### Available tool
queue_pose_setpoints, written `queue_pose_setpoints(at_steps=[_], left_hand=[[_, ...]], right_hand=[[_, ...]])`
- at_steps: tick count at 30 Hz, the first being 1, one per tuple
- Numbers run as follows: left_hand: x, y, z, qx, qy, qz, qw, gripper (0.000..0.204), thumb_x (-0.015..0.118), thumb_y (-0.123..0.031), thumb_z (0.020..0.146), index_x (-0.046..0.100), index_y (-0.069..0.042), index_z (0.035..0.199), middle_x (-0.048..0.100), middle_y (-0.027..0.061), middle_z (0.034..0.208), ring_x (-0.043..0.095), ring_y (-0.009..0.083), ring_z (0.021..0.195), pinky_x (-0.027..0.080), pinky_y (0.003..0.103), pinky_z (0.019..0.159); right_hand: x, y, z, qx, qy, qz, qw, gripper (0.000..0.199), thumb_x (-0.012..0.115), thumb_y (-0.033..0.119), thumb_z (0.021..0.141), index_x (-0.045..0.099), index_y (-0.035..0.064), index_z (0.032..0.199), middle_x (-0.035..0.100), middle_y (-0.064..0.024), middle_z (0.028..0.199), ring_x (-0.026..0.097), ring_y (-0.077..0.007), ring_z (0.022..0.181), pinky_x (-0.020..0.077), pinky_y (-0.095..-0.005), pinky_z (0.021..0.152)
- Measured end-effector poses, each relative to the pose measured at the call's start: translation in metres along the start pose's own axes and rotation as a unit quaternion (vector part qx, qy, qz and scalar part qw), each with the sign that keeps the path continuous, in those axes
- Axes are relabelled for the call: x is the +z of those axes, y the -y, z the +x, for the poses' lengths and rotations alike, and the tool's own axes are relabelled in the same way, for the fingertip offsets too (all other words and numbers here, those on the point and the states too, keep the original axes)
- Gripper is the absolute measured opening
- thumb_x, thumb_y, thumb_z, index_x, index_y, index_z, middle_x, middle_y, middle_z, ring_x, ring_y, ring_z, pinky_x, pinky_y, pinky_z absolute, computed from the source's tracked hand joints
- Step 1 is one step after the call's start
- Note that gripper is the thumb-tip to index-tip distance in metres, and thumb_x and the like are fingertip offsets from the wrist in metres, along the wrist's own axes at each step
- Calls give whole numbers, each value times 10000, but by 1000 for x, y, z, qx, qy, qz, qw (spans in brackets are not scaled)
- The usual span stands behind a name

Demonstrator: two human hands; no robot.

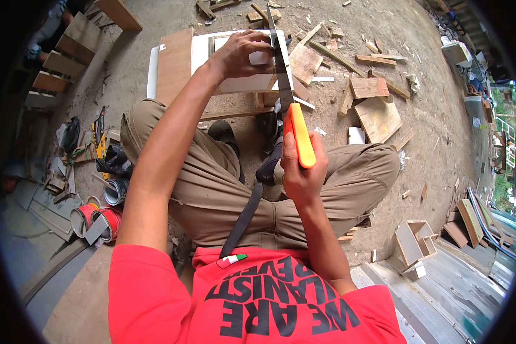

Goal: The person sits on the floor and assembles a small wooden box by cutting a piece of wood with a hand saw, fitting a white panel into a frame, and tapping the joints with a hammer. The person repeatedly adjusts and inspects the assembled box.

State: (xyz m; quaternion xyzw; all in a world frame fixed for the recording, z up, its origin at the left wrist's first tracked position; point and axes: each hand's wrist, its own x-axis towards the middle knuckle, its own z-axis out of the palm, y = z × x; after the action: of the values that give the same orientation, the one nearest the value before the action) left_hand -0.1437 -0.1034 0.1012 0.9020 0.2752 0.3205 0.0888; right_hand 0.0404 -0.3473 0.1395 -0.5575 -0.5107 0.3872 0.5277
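My right hand (305, 172) is closed around the orange handle of a handsaw (300, 137). Its long metal blade points away from me and crosses the right part of a white board (235, 85). Just left of the blade, my left hand (243, 54) grips the board with curved fingers, thumb and fingers apart. The blade partly hides those fingertips. A brown wood panel (175, 66) lies at the left end of the white board. My knees are bent out to either side, with the work in front of me.
Wood offcuts (378, 117) litter the dirt floor at the right. Red cans (86, 217) and a yellow-and-black tool (100, 135) are by my left knee. Plywood pieces (77, 43) stand at the far left. A small compartmented wooden box (414, 243) sits at the lower right.
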Motion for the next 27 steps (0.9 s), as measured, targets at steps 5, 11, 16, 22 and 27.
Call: queue_pose_setpoints(at_steps=[5,11,16,22,27], left_hand=[[2,0,-1,-4,-2,6,1000,343,837,-179,725,732,-88,1038,659,133,1179,628,314,1110,506,408,979],[5,7,-3,-16,-4,-7,1000,332,841,-180,728,736,-93,1030,662,122,1192,620,309,1139,489,408,1000],[4,3,0,1,-18,-8,1000,324,839,-163,729,737,-94,1028,666,126,1169,624,307,1123,506,399,978],[5,6,-3,2,-19,-1,1000,333,847,-164,725,737,-83,1029,669,130,1152,635,309,1110,518,406,967],[4,3,0,-12,12,-12,1000,328,841,-180,734,738,-88,1031,664,118,1199,629,306,1127,509,407,979]], right_hand=[[1,3,-4,11,-1,8,1000,195,683,153,953,551,15,911,534,0,632,460,-51,557,393,-249,510],[1,6,-2,-7,1,-15,1000,187,684,152,948,558,18,918,528,3,629,464,-52,562,400,-250,520],[-2,6,0,-5,-9,-18,1000,171,672,144,954,559,20,922,526,7,630,466,-54,560,399,-251,517],[-5,4,-5,7,-5,-4,1000,169,672,138,953,565,12,921,533,2,633,472,-56,563,402,-254,519],[-3,1,-4,-4,-5,-11,1000,167,669,139,954,570,5,934,538,-9,635,478,-65,568,409,-259,529]])
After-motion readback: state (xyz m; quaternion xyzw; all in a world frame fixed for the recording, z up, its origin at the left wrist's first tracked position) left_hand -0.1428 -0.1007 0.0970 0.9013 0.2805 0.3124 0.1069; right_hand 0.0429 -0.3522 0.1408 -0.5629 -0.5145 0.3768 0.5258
